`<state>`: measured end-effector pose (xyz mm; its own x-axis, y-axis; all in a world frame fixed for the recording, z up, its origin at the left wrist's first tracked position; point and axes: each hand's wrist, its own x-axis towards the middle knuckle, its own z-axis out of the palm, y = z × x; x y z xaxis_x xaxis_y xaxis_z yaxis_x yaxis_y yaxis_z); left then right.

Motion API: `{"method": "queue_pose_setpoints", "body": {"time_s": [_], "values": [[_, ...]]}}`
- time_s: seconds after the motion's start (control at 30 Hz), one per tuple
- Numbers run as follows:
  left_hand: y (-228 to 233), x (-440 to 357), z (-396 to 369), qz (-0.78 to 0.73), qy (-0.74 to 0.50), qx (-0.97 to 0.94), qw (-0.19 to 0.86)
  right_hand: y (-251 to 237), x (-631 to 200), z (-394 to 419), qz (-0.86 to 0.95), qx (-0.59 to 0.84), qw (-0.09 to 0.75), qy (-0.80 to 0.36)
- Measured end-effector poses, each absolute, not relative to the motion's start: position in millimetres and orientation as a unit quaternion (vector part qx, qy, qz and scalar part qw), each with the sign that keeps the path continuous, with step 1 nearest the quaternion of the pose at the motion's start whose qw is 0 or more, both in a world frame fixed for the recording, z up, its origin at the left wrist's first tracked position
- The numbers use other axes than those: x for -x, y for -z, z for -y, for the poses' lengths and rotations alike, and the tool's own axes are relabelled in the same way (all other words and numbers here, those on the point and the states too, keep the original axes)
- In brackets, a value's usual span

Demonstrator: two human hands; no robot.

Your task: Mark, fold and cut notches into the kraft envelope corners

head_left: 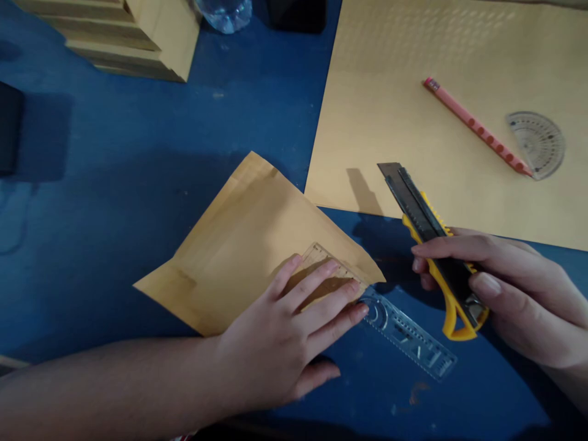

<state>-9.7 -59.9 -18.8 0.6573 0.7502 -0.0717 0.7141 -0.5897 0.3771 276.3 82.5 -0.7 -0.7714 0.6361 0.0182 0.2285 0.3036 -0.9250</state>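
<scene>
1. A small sheet of brown paper (248, 245) is seen lying flat on a blue table (138, 184), held down by the left hand (285, 343), whose fingers are spread and pressed over a clear plastic ruler (404, 334).
2. The ruler is laid across the sheet's lower right edge, with its far end left on bare table.
3. A yellow utility knife (432, 245) is gripped just right of the sheet by the right hand (509, 288), fingers closed around the handle, blade extended and raised.
4. Beyond the sheet, a larger brown sheet (413, 92) is shown bearing a pink pencil (478, 127) and a protractor (537, 142).
5. The sheet is judged light, thin and easily shifted; it is best pinned flat near the cutting edge.
</scene>
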Motion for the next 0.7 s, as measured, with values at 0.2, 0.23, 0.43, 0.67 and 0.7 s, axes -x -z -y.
{"method": "queue_pose_setpoints", "body": {"time_s": [0.2,0.23,0.43,0.67,0.7], "values": [[21.1,8.6,62.6,-0.421,-0.052,-0.884,0.194,2.8,-279.6,-81.0,0.778,0.280,0.187,-0.531],[21.4,8.7,62.8,-0.421,-0.053,-0.884,0.193,3.6,-279.8,-80.5,0.776,0.282,0.189,-0.532],[19.4,9.4,61.0,-0.411,-0.047,-0.890,0.190,-0.8,-280.1,-77.0,0.752,0.304,0.199,-0.550],[18.4,7.8,62.3,-0.419,-0.040,-0.890,0.176,-9.3,-280.4,-79.4,0.757,0.279,0.177,-0.564],[18.5,7.8,62.5,-0.421,-0.041,-0.889,0.176,-8.1,-280.6,-81.6,0.766,0.259,0.193,-0.555]]}}
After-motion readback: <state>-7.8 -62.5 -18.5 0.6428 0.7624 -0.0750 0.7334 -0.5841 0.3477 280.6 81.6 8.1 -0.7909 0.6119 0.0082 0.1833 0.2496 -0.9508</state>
